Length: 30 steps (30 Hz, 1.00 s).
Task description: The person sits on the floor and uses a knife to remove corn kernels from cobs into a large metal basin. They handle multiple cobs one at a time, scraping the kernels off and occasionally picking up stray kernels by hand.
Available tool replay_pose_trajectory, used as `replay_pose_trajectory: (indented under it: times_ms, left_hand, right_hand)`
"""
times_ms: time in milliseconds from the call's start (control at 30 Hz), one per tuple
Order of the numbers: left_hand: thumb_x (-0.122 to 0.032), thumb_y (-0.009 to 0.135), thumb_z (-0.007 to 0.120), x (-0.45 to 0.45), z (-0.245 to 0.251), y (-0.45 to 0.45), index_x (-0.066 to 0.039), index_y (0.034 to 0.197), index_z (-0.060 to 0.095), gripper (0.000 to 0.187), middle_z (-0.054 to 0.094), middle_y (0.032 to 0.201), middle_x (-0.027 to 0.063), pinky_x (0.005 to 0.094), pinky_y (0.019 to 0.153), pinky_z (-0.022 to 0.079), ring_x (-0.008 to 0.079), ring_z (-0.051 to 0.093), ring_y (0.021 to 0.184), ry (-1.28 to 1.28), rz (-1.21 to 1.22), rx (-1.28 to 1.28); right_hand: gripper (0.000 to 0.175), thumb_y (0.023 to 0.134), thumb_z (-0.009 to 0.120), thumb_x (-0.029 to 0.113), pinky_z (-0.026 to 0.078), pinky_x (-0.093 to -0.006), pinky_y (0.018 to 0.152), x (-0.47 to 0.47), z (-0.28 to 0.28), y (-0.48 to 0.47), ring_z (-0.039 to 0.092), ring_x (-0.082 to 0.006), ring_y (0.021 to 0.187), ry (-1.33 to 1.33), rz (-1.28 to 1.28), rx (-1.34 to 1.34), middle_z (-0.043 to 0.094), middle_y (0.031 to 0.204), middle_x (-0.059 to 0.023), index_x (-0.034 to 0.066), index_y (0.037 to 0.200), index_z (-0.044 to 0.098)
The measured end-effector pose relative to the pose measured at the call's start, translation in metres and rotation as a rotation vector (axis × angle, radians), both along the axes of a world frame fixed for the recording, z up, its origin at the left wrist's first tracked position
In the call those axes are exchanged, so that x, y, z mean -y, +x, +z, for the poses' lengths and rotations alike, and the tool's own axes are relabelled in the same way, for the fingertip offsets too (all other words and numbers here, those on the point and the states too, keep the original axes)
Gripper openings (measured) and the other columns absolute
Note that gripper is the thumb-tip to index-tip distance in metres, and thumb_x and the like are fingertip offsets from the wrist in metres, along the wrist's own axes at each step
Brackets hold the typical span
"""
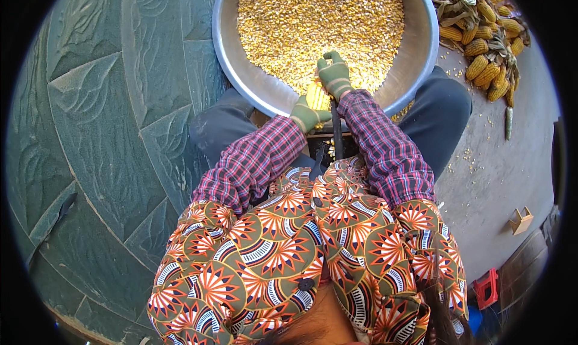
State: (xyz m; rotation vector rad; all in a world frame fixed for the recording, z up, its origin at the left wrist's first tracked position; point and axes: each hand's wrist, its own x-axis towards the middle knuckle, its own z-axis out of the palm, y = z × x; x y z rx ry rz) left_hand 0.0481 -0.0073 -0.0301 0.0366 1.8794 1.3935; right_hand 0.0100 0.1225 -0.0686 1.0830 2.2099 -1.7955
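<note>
My left hand (307, 114), in a green striped glove, holds a yellow ear of corn (318, 97) at the near rim of a wide metal basin (275, 94). Close against the ear's far right side is my right hand (335, 76), gloved alike, its fingers curled. Whether anything sits inside those fingers is hidden. A dark bar (337, 126) runs from beneath my right wrist towards my lap. Loose corn kernels (316, 24) fill much of the basin, which stands between my bent knees. A few kernels lie beside the bar.
Unshelled corn ears (490, 70) with husks are heaped on the concrete floor (496, 164) at right, among scattered kernels. Green sheeting (104, 142) with raised folds covers the left side. A small wooden stool (521, 221) and a red plastic stool (486, 288) are at lower right.
</note>
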Motion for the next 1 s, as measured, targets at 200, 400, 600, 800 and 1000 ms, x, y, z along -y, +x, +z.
replay_pose_trajectory:
  times_ms: [200, 400, 600, 800, 1000]
  left_hand:
    - [-0.017, 0.067, 0.068, 0.009, 0.036, -0.021, -0.002, 0.095, 0.054, 0.035, 0.059, 0.075, 0.0097, 0.0246, 0.043, 0.047, 0.0184, 0.057, 0.057, 0.054, 0.084, 0.704]
    - [-0.016, 0.062, 0.072, -0.005, -0.004, -0.025, 0.001, 0.109, 0.046, 0.056, 0.059, 0.096, 0.0106, 0.0278, 0.070, 0.049, 0.0180, 0.059, 0.081, -0.246, -0.323, -0.077]
    - [-0.016, 0.066, 0.070, -0.009, -0.001, -0.008, -0.002, 0.100, 0.050, 0.042, 0.059, 0.081, 0.0083, 0.0262, 0.050, 0.047, 0.0170, 0.058, 0.065, -0.154, -0.086, 0.127]
    - [-0.017, 0.074, 0.060, -0.001, 0.040, -0.012, -0.002, 0.091, 0.053, 0.023, 0.058, 0.069, 0.0106, 0.0199, 0.030, 0.039, 0.0178, 0.056, 0.048, 0.153, 0.208, 0.842]
    - [-0.027, 0.060, 0.073, 0.005, -0.009, -0.028, 0.006, 0.106, 0.046, 0.062, 0.059, 0.092, 0.0164, 0.0302, 0.064, 0.050, 0.0221, 0.059, 0.077, -0.410, -0.322, -0.073]
  right_hand:
    - [0.032, 0.076, 0.050, 0.035, 0.045, -0.0340, 0.071, -0.004, 0.006, -0.004, 0.058, -0.0285, 0.078, 0.121, 0.062, 0.025, 0.060, 0.088, -0.0158, 0.0072, 0.092, 0.057]
    - [0.054, 0.073, 0.051, 0.031, 0.040, -0.0351, 0.085, 0.001, 0.002, -0.006, 0.053, -0.0332, 0.097, -0.078, -0.028, 0.132, 0.054, 0.103, -0.0245, 0.0024, 0.117, 0.042]
    - [0.042, 0.074, 0.051, 0.027, 0.043, -0.0366, 0.078, -0.005, -0.013, -0.003, 0.057, -0.0344, 0.088, -0.143, -0.020, 0.037, 0.058, 0.093, -0.0240, 0.0023, 0.108, 0.046]
    - [0.035, 0.076, 0.050, 0.031, 0.043, -0.0373, 0.077, -0.008, 0.016, -0.005, 0.057, -0.0347, 0.085, 0.020, 0.037, 0.039, 0.057, 0.089, -0.0252, 0.0026, 0.095, 0.052]
    - [0.050, 0.073, 0.051, 0.032, 0.041, -0.0369, 0.082, -0.004, -0.005, -0.010, 0.055, -0.0350, 0.093, -0.174, -0.035, 0.090, 0.056, 0.097, -0.0243, 0.0053, 0.115, 0.043]
